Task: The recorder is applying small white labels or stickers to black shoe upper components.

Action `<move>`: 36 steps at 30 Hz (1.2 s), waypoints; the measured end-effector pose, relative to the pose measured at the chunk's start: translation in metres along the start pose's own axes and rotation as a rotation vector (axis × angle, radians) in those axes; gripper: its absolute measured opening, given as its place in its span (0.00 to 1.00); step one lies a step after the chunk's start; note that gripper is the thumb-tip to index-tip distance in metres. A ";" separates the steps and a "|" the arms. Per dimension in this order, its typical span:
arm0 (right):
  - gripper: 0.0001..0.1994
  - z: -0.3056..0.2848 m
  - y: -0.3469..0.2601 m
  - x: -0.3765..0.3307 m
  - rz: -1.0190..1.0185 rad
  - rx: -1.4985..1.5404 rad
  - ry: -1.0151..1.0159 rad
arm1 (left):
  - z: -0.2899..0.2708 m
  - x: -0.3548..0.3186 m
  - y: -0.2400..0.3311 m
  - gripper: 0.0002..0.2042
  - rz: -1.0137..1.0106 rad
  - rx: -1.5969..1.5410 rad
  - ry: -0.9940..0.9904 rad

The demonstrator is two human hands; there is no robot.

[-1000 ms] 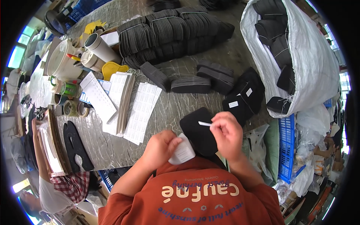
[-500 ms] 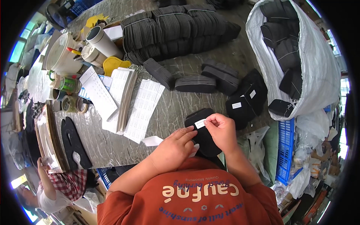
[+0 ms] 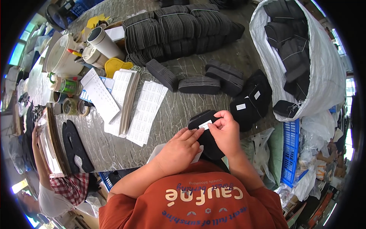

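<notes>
A black foam insole (image 3: 207,133) lies at the near edge of the grey stone-patterned table (image 3: 175,110), right in front of the person, partly overhanging toward the orange shirt. A small white label (image 3: 205,124) sits on its upper end. In the head view both hands meet on that label — the left hand (image 3: 179,150) lies flat over the insole's near part with its fingertips pressed on the label's left end, and the right hand (image 3: 226,131) curls around the insole's right edge, thumb and forefinger pinching at the label's right end. Under the left hand a white sheet (image 3: 158,152) shows at the table's edge.

Just right of the hands, labelled black insoles (image 3: 251,99) lie in a loose heap, each with a white tag. Beyond them stand short stacks of insoles (image 3: 200,84), and farther back a long row of bundled dark insoles (image 3: 179,26). A big white sack (image 3: 324,76) at the right holds more dark pieces. Left of the hands lie label sheets (image 3: 146,110) in a fan, then tape rolls (image 3: 74,107) and a white bucket (image 3: 63,57) — another person in a checked sleeve (image 3: 65,183) is at the far left.
</notes>
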State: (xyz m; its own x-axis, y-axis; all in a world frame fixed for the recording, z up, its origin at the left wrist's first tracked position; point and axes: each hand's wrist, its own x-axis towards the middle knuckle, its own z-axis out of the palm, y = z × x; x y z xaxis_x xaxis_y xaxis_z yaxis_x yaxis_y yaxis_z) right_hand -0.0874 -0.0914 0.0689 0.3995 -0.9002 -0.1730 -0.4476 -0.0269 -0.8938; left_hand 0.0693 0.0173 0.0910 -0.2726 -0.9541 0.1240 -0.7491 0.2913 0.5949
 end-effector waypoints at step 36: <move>0.13 0.003 -0.006 0.005 -0.172 -0.329 0.176 | 0.007 -0.002 0.000 0.11 -0.019 0.013 0.001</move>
State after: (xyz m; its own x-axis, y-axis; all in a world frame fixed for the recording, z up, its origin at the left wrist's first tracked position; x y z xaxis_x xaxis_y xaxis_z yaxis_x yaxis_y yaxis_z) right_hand -0.0799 -0.0947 0.0724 0.3607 -0.9303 0.0667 -0.6293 -0.2956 -0.7187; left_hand 0.0658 0.0199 0.0853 -0.2574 -0.9596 0.1136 -0.7619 0.2738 0.5870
